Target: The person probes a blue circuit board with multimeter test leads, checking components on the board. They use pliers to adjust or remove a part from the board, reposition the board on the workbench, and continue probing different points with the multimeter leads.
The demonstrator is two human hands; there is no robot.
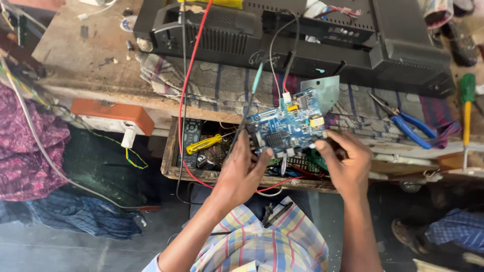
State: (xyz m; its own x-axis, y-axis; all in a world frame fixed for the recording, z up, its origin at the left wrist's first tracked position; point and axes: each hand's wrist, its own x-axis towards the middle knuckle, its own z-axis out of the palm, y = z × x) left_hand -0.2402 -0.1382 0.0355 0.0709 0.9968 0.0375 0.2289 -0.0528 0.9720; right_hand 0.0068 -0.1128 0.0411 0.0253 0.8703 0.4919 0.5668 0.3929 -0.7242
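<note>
While both hands grip the blue circuit board [288, 123], left hand [242, 168] and right hand [345, 161] pinch its edges.

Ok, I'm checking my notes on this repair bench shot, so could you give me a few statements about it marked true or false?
1. Both hands hold the blue circuit board, the left hand at its left edge and the right hand at its right. True.
2. The blue-handled pliers lie inside the open drawer. False: they lie on the striped cloth on the bench, right of the board.
3. A yellow-handled screwdriver lies in the open wooden drawer. True.
4. The black device casing sits on the floor. False: it rests on the bench, beyond the board.
</note>
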